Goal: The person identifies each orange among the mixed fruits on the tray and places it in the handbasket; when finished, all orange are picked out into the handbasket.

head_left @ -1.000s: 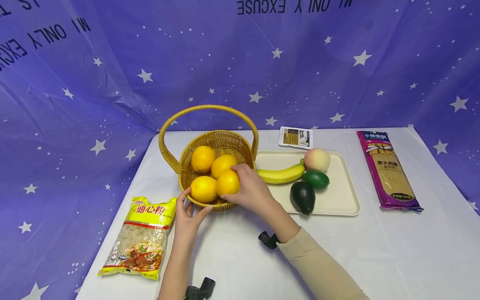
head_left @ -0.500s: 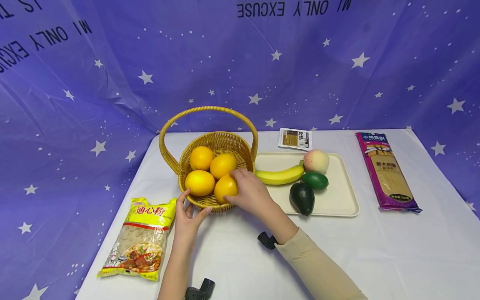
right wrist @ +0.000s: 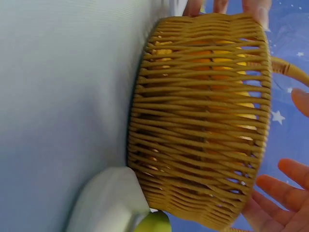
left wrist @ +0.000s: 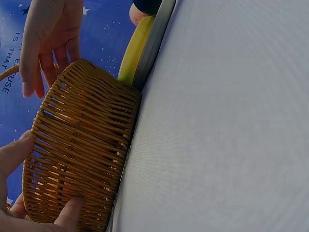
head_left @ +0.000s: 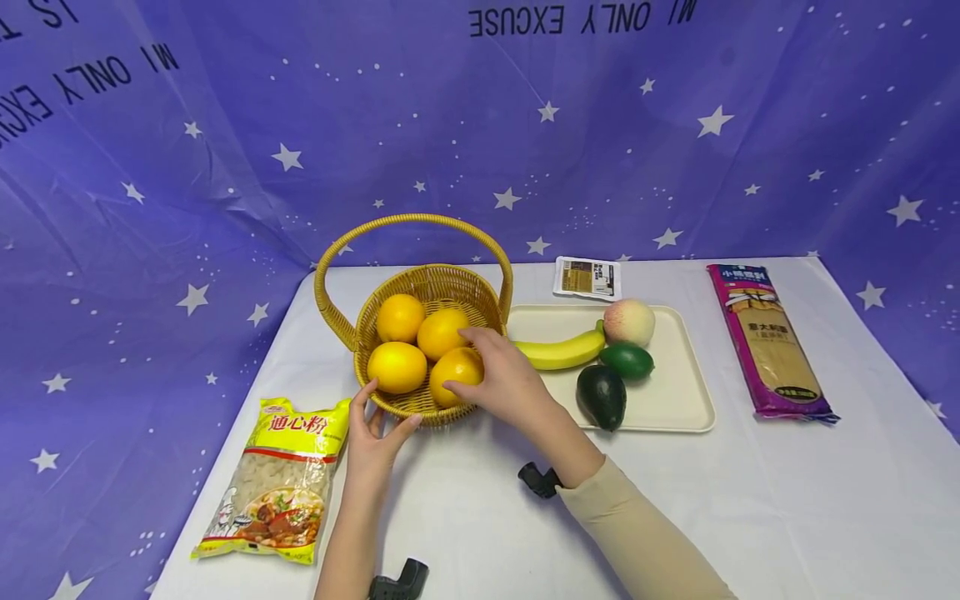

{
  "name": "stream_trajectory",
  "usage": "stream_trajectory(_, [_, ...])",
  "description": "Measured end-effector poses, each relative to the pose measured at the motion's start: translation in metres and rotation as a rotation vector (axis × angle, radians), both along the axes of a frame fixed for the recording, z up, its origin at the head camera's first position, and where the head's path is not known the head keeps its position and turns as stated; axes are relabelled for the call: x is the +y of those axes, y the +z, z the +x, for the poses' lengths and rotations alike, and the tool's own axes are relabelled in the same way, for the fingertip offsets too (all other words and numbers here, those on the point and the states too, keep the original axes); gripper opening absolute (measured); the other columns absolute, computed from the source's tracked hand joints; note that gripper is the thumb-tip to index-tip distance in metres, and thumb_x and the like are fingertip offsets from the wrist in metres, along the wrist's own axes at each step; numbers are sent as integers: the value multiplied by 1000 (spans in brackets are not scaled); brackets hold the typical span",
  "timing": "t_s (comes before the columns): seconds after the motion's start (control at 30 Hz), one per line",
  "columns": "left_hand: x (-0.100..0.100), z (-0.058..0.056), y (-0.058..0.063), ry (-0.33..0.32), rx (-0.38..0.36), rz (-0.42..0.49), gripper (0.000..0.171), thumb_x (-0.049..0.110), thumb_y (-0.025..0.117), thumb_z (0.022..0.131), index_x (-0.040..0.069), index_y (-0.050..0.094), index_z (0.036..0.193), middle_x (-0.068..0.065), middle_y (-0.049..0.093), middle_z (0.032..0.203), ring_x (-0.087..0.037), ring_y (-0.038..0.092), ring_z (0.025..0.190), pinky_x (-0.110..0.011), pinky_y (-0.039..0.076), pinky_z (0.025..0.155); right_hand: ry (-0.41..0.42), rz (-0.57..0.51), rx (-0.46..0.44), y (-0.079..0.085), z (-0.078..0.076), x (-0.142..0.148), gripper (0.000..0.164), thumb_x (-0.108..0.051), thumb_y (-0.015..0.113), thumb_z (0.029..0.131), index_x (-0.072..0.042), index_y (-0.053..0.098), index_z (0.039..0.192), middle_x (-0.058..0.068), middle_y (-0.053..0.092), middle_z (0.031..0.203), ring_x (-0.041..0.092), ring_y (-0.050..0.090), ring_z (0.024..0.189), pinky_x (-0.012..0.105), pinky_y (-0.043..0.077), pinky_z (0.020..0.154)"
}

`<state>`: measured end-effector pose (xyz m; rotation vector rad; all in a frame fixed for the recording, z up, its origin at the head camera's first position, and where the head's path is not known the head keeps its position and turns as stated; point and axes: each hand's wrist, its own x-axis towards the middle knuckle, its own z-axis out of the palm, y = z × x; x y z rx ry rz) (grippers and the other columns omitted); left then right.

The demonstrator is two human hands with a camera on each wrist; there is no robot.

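Note:
In the head view a wicker basket (head_left: 442, 279) with a tall hoop handle holds several yellow-orange fruits that look like oranges. My left hand (head_left: 371, 446) holds the basket's near-left side, its thumb and fingers spread on rim and wall; the left wrist view shows a fingertip (left wrist: 72, 209) against the weave. Over the basket's right rim is my right hand (head_left: 506, 375), thumb and fingers spread about the front-right orange (head_left: 455, 379), which sits in the basket. The right wrist view shows these fingers (right wrist: 282, 193) apart; whether they touch the orange I cannot tell.
Right of the basket, a cream tray (head_left: 686, 392) bears a banana (head_left: 562, 350), a peach (head_left: 628, 322), a green fruit (head_left: 627, 361) and a dark avocado (head_left: 602, 397). A macaroni bag (head_left: 277, 479) lies left, a spaghetti pack (head_left: 772, 342) far right, a small sachet (head_left: 587, 277) behind.
My right hand has lowered the orange into the basket's front right, and its fingers have since spread. The front-left fruit has shifted back and left. My left hand stays at the rim.

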<state>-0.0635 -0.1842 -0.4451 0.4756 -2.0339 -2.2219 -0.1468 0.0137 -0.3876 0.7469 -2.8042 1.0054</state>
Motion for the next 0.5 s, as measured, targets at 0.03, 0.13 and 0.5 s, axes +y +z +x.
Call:
stream_trajectory(0.03, [0, 0, 0, -1, 0, 1, 83, 7, 74, 79, 27, 25, 142, 5, 0, 154, -19, 17, 139, -29, 41, 99, -2, -11, 2, 2, 0, 2, 73, -46, 73, 76, -11, 47, 134, 6, 48, 135, 24, 45, 123, 38, 37, 103])
stream_trajectory(0.13, [0, -1, 0, -3, 0, 3, 83, 7, 74, 79, 27, 25, 142, 5, 0, 154, -19, 17, 139, -29, 41, 99, -13, -43, 8, 8, 2, 9, 72, -46, 72, 77, -14, 46, 136, 5, 46, 137, 24, 43, 125, 40, 36, 104])
stream_trajectory(0.5, [-3, 1, 3, 0, 0, -7, 85, 5, 71, 81, 26, 21, 146, 2, -3, 155, -21, 13, 140, -30, 40, 100, -93, -218, 93, 42, 12, 43, 74, -46, 72, 78, -20, 41, 140, -1, 43, 140, 18, 43, 124, 36, 47, 94])
